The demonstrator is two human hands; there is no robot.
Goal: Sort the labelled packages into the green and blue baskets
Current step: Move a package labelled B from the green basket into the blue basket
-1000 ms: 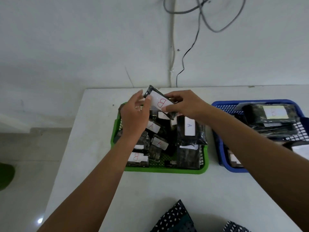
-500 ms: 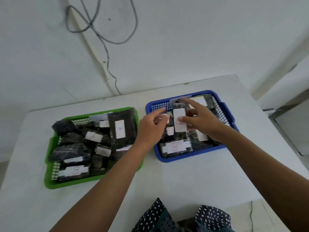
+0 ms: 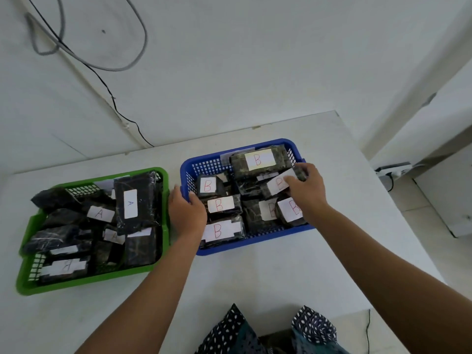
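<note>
The blue basket (image 3: pixel 258 237) sits at the centre right of the white table and holds several dark packages with white "B" labels. My right hand (image 3: pixel 305 189) grips one B-labelled package (image 3: pixel 274 186) low inside it, among the others. My left hand (image 3: pixel 187 212) grips the blue basket's left rim, fingers curled over the edge. The green basket (image 3: pixel 89 278) stands to the left, filled with dark packages; several show "A" labels, and one at its front left (image 3: pixel 63 267) shows a "B".
The white table (image 3: pixel 255 282) ends at a right edge near the blue basket and at a near edge by my patterned clothing (image 3: pixel 229 330). Cables hang on the wall (image 3: pixel 86 61) behind. A socket strip (image 3: pixel 392 167) lies on the floor at right.
The B package moved from above the green basket across into the blue basket and now lies low among the others. My left hand went to the blue basket's left rim.
</note>
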